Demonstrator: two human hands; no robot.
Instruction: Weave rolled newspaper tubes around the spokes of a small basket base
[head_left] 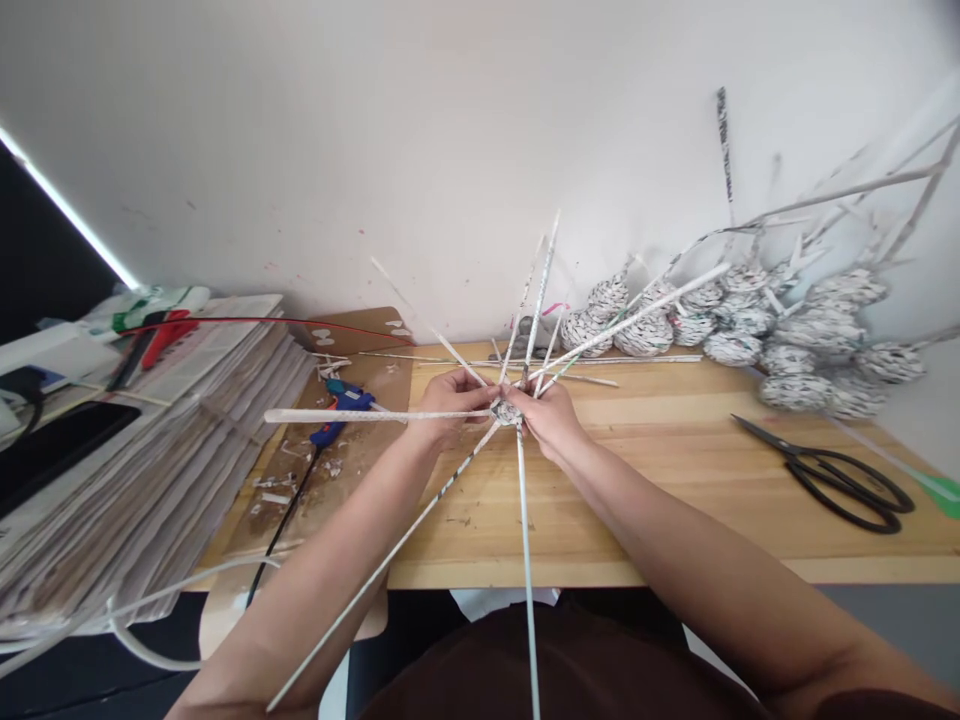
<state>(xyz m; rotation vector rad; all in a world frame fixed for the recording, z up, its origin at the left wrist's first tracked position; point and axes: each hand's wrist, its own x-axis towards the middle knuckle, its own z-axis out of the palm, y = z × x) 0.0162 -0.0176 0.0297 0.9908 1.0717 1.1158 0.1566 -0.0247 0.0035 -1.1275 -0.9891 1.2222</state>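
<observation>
From head view: at centre, grasps a small, round, coarsely woven paper hub [508, 411], left hand [454, 400] pinching at nine o'clock, right hand [551, 412] pinching at three. Radiates thin, stiff paper spokes [527, 560]. Shows knobbly woven bulbs [739, 315] toward two, metal scissors [825, 475] toward four; between hands and scissors, stretches smooth-grained wooden tabletop [697, 440], straight-edged at six.
</observation>
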